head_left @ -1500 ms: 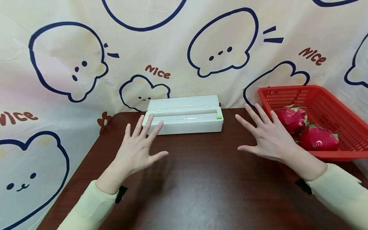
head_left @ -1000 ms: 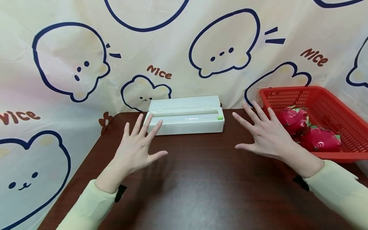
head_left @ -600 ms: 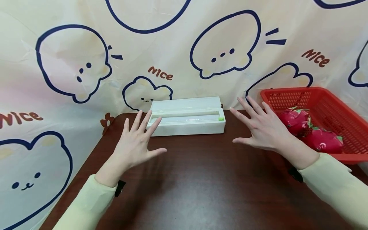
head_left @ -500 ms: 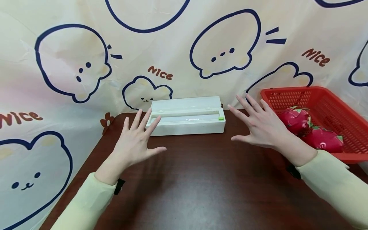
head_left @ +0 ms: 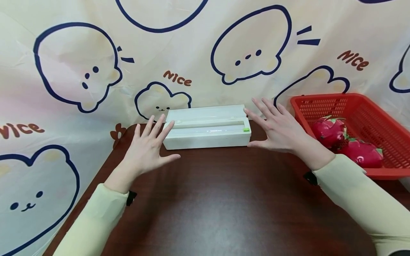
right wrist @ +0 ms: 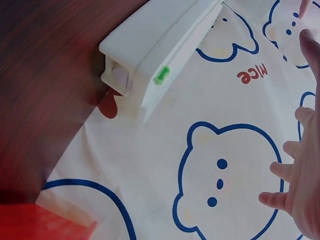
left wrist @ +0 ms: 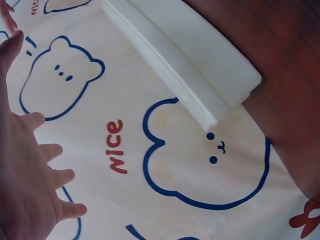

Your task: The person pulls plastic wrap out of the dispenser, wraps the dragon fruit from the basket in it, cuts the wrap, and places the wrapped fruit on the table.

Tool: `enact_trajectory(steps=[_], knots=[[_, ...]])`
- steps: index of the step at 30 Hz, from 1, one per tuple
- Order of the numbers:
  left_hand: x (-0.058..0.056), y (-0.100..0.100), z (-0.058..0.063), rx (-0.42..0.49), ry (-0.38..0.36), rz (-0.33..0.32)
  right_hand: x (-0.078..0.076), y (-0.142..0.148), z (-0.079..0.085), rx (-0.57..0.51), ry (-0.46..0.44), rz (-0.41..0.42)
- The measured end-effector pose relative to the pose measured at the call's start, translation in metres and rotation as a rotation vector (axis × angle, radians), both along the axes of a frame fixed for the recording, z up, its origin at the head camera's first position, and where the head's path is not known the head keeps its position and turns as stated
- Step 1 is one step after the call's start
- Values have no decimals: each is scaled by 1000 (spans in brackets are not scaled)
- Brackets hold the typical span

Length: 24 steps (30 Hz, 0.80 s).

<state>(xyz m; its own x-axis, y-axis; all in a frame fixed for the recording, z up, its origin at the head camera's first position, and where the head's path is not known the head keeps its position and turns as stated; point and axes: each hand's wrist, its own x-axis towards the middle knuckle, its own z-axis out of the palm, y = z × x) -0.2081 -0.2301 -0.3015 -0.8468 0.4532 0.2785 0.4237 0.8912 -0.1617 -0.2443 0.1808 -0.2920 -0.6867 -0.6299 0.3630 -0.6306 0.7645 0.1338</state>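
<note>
A long white cling film dispenser with a raised lid and a green slider sits at the back of the table. My left hand hovers by its left end, fingers spread and straight; in the head view they overlap its corner. Near the right end, my right hand is held in the air with its fingers spread, between dispenser and basket. Neither hand holds anything. The left wrist view has my left hand at its left edge; in the right wrist view my right hand is at the right edge.
A red plastic basket stands at the right of the dark brown table. Inside it lie two dragon fruits, one farther back and one nearer. A patterned cloth hangs behind the table and along its left side.
My right hand has moved left and away from me, closer to the dispenser's right end. My left hand has shifted slightly forward. The dispenser, basket and fruits stay put; the head view shifts slightly.
</note>
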Motion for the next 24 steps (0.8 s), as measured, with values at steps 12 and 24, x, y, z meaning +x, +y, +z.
enact_trajectory(steps=[12, 24], knots=[[-25, -13, -7, 66, -55, 16, -24, -14, -9, -19, -67, -5], [-50, -19, -21, 187, -108, 0, -42, -20, -34, -58, -184, -4]])
